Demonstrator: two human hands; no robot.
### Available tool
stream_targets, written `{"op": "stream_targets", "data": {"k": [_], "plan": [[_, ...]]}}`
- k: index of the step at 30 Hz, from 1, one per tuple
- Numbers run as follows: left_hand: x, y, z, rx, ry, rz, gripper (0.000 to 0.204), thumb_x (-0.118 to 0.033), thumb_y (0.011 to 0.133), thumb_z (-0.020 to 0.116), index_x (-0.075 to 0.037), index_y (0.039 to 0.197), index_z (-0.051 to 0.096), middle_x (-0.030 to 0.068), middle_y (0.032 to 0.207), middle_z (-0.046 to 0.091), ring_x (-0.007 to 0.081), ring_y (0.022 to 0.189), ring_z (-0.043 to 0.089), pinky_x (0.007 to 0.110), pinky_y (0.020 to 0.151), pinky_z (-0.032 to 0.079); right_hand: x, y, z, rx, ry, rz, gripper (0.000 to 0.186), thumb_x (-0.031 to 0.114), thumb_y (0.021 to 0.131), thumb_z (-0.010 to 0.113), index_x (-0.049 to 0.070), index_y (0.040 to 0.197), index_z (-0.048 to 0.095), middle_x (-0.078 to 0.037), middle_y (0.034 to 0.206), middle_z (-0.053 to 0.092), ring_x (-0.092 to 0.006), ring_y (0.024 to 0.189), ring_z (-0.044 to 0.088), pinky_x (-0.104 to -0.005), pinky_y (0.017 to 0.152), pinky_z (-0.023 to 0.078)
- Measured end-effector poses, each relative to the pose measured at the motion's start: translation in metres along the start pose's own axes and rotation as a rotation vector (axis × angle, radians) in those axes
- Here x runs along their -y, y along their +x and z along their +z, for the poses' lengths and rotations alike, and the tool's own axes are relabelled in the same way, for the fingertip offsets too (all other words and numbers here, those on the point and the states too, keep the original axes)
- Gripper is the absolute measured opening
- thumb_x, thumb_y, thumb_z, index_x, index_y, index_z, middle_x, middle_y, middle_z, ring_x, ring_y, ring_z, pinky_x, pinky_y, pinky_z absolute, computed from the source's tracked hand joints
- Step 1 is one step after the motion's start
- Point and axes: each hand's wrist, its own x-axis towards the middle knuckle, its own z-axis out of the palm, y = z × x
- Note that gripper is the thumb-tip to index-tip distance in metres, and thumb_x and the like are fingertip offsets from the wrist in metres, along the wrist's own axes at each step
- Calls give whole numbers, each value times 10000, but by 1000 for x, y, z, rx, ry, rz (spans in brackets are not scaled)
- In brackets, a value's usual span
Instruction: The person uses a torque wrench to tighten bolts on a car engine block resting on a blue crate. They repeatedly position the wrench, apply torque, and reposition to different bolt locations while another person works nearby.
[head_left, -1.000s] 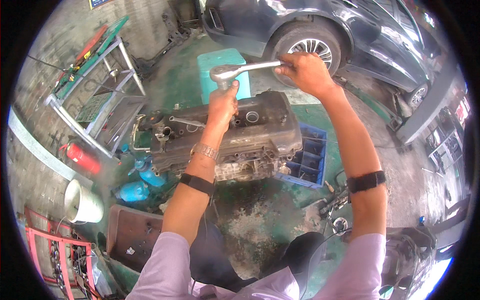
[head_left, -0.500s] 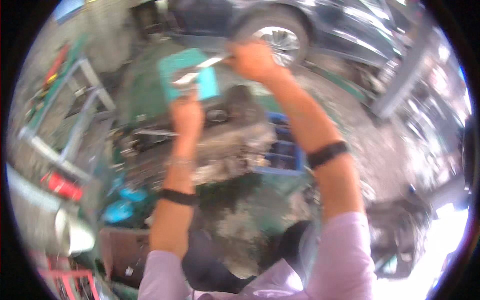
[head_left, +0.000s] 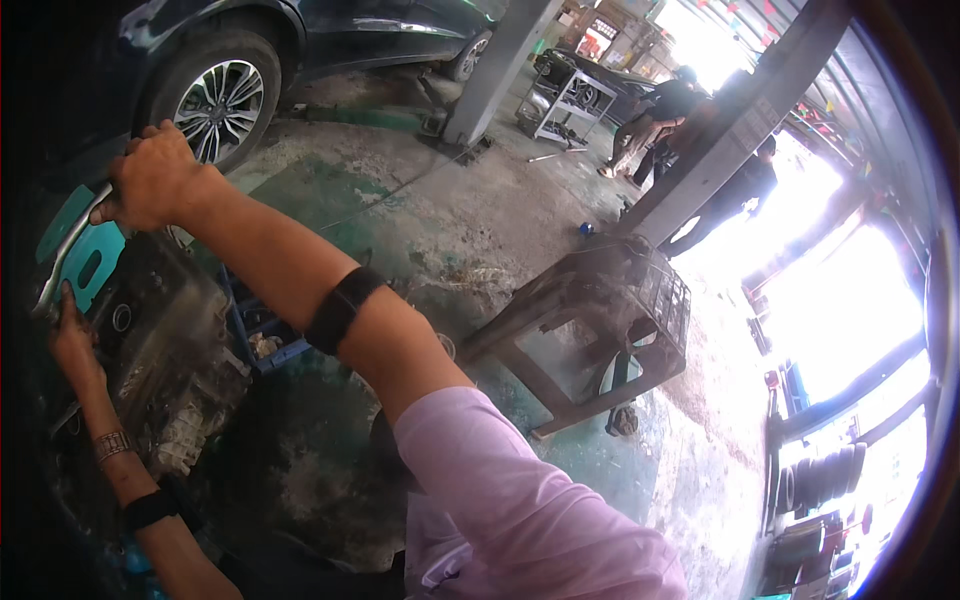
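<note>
At the far left, my right hand (head_left: 158, 178) is wrapped round the upper end of a long silver metal bar (head_left: 72, 238). My left hand (head_left: 78, 345) is at the bar's lower end, its fingers close together against it; the grip is partly lost in the dark rim. Behind the bar is a teal plastic piece (head_left: 97, 262) with a slot in it. Below and right of the bar lies a grimy engine-like metal assembly (head_left: 150, 345), with a round opening on top. My left forearm passes along its near side.
A blue crate (head_left: 287, 353) stands beside the assembly. Beyond is a dark car (head_left: 350, 40) with its wheel (head_left: 222, 112). A dirty stool (head_left: 600, 285) stands right of my right arm, near a slanted grey post (head_left: 740, 130). People (head_left: 655, 120) and a cart (head_left: 575, 105) are farther back.
My view has swung right, so both hands and the bar now appear at the far left. The stool and people have come into view. Both hands remain at the bar.
</note>
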Motion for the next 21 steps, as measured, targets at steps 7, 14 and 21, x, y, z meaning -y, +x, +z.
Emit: {"op": "stream_targets", "data": {"k": [7,14,21], "plan": [[30,15,-3,-35,187,150,297,-428,969,573,-190,823,471,-22,518,334,103,451,276,289,455,238,-1,1,-7,-38,94,-69,649,734,823,530,200,1134,728,-103,998,724,-273,1077,624,-439,1007,394],[83,55,-7,-65,814,537,368,-334,1073,383,-252,1357,603,-24,567,325,117,468,244,288,436,234,0,-1,-16,31,96,-92,617,708,866,507,236,1229,668,-87,932,733,-247,987,670,-429,980,415],[65,35,-3,-142,537,513,367,-446,1025,459,-179,1080,705,-23,543,354,110,458,277,294,439,238,6,-2,-31,181,-2,-43,686,714,878,481,120,1143,699,-111,901,731,-269,936,691,-453,996,417]]}}
